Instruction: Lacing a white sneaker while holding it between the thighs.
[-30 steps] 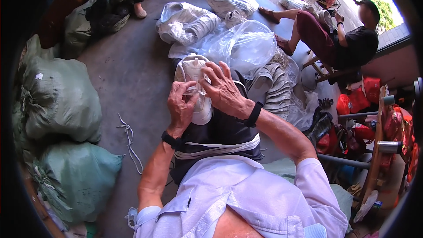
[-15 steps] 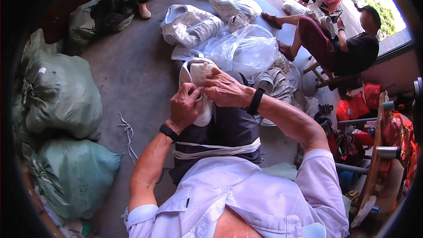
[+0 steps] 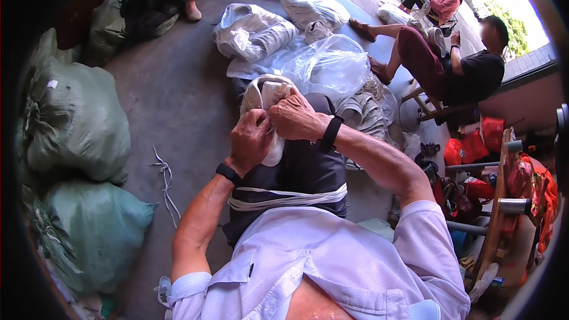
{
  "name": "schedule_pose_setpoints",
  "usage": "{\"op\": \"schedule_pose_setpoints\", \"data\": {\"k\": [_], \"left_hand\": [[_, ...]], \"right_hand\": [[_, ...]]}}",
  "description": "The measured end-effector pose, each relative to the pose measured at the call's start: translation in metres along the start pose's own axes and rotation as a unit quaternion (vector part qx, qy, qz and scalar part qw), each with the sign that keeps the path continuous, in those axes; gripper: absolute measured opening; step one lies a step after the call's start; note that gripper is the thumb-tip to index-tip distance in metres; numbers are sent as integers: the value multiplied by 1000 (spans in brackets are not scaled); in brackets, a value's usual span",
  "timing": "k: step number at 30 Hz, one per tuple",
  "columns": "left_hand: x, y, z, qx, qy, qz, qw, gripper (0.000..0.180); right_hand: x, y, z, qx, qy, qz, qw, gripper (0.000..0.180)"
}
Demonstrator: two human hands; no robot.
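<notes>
A white sneaker (image 3: pixel 274 153) rests on my thighs, its toe toward me and its heel opening away. My left hand (image 3: pixel 249 140) pinches at the near left part of its upper, thumb and forefinger pressed together. My right hand (image 3: pixel 296 117) is closed on the upper near the tongue, its curled fingers close to the left fingertips. Whatever thin piece may lie between the fingertips is hidden. Across my lap, nearer my shirt, lies a bundle of white shoelaces (image 3: pixel 290 200), touched by neither hand.
Clear plastic bags of pale shoes (image 3: pixel 252 32) lie beyond my knees, and stacked shoes (image 3: pixel 361 109) sit to the right. Green sacks (image 3: pixel 80 118) stand at left, near loose laces (image 3: pixel 168 186) on the floor. A wooden frame (image 3: pixel 495 213) is at right; people sit farther off.
My right hand has moved a little toward the left hand, its fingers curling tighter against the sneaker. My left hand stays at nearly the same spot. The whole view has shifted slightly.
</notes>
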State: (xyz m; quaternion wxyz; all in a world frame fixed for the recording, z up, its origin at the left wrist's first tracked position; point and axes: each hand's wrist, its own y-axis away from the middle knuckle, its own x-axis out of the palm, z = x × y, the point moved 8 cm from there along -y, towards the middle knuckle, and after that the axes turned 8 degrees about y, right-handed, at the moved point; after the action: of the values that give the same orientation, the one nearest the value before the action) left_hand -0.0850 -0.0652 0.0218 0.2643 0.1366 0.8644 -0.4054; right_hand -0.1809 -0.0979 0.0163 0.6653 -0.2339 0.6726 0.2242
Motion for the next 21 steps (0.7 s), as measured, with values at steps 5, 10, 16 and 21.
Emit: {"op": "schedule_pose_setpoints", "data": {"k": [5,10,16,21], "left_hand": [[0,3,1,-4,2,-2,1000,38],[-2,6,0,2,-8,-8,1000,40],[-3,6,3,-35,7,-27,999,39],[-3,6,1,-9,14,-13,1000,39]], "right_hand": [[-4,0,-6,72,-58,-35,995,14],[-4,0,-15,143,-93,-14,985,20],[0,7,-50,258,-245,-34,934,25],[-52,3,-88,218,-544,-258,768,27]]}}
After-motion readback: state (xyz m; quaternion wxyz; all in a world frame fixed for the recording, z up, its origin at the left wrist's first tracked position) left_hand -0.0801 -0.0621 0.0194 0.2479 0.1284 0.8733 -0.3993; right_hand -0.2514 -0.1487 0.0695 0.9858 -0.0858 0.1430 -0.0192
